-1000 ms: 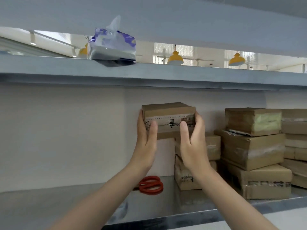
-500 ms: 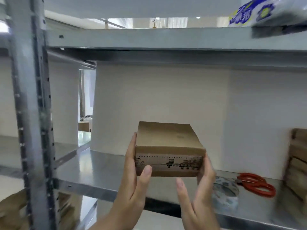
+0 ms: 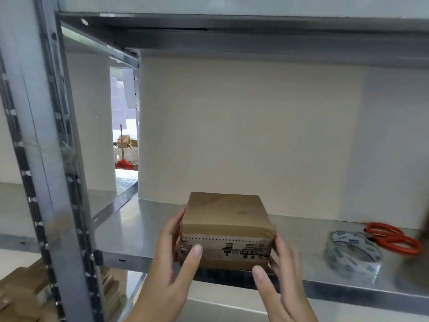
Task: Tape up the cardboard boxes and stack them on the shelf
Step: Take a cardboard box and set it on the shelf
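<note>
Vs half a sec ago the cardboard box (image 3: 228, 228) sits lower and closer in view: then it was held up in the air in front of the shelf, now its base is down at the front lip of the shelf (image 3: 130, 233), apparently resting there, printed side facing out. The left hand (image 3: 171, 263) grips the box's left end, fingers flat along the side and thumb pressed across the front face; the right hand (image 3: 283, 282) holds the right end the same way, thumb at the lower front corner. The tape roll (image 3: 352, 254) and orange scissors (image 3: 394, 238) lie on the shelf to the right, well apart from the box, scissors just behind the roll, both larger in frame than before. The printed pack seen on the upper level earlier is out of view now. Shelf is bare grey sheet metal w/ a slotted upright post (image 3: 46, 159) at left and the upper shelf (image 3: 232, 31) overhead; a pale wall panel (image 3: 243, 135) closes the back. Thru the gap at left: a lit room w/ a red broom (image 3: 124, 162) and cartons. More brown boxes (image 3: 21, 291) sit low at bottom left, blurred
</note>
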Demonstrator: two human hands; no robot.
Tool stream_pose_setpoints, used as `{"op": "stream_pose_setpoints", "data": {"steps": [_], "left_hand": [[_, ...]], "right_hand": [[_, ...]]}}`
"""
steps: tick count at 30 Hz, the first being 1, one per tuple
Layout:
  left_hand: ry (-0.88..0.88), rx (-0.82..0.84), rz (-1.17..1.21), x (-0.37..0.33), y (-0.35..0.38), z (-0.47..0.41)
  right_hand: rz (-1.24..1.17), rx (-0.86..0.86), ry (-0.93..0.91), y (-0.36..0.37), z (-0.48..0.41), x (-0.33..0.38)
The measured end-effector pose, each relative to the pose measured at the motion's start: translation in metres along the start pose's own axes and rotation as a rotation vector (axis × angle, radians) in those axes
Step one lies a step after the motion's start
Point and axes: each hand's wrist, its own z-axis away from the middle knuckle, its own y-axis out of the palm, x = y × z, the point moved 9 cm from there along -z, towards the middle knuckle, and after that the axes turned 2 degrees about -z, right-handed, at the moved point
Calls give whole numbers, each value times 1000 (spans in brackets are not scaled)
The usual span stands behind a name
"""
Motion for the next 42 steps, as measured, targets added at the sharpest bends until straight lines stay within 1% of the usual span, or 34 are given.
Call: {"op": "stream_pose_setpoints", "data": {"steps": [2,4,5,6,7,9,11,13,18,22,25,28,31,33,39,42], "left_hand": [[-175,-7,4,14,-12,-10],[-342,-2,13,25,-22,-28],[-398,15,19,26,-23,-34],[-432,36,11,23,-21,-38],[-415,64,-12,17,-18,-41],[-361,97,-78,3,-10,-45],[-297,89,-104,-5,-11,-46],[-234,56,-66,-10,-17,-45],[-164,23,30,-11,-15,-31],[-143,6,-43,-5,-13,-28],[-118,-28,-100,-2,-16,-24],[-136,-9,-63,-3,-14,-20],[-205,27,105,-10,-12,-23],[-238,-10,166,-14,-14,-27],[-327,-186,166,-4,-31,-31],[-347,-199,124,-4,-39,-31]], "right_hand": [[32,-20,64,-15,-24,-8],[64,6,149,-29,-36,-21],[54,50,139,-30,-46,-23],[96,116,145,-29,-54,-19],[101,173,180,-23,-61,-12],[53,191,287,-10,-69,3],[-2,204,187,-10,-70,14],[-49,188,113,-13,-67,20],[-81,121,-46,-21,-61,30],[-69,57,-105,-24,-55,29],[-83,47,-160,-23,-45,24],[-133,25,-129,-29,-42,28],[-161,-26,-82,-39,-47,34],[-177,-43,-45,-40,-51,36],[-252,18,-203,-27,-44,35],[-195,33,-322,-24,-35,27]]}}
